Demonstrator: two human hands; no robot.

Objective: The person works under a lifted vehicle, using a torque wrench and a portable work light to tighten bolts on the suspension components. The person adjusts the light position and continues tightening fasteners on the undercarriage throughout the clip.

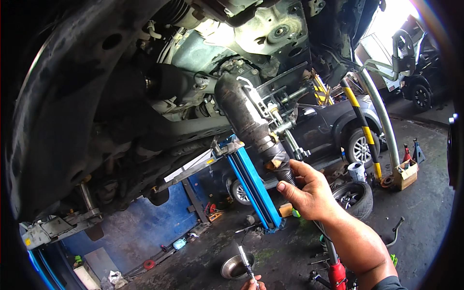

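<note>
1. R hand [311, 193]: 1 pc., mid-right; thumb & fingers curled narrow about lower end of ribbed hose; firm grip or light touch, can't tell.
2. L hand [254, 284]: at lower edge, partly cut off; fingers closed on slim metal tool.
3. Slim metal tool [245, 258]: silver, tip up; rises from L hand, well below R hand.
4. Ribbed hose [286, 174]: blk., betw. R thumb & fingers; runs up to dark cylinder.
5. Dark cylinder [237, 108]: lg., tilted, w/ metal brackets on its R side; up & left of R hand, well above L hand, under raised vehicle.
6. Steel bowl [227, 267]: on floor, seen just behind tool.
7. Red jack [337, 276]: below R forearm.
8. Loose tyre w/ rim [366, 203]: floor, beyond R wrist.
9. Blue post [253, 188]: upright, left of R hand.
10. Dark car [316, 126]: bkgd., behind cylinder & post.
11. Blk./yel. pole [361, 123]: right; cardboard box [405, 178] near its foot.
12. Raised vehicle [63, 96]: underside overhead, fills upper left.
</note>
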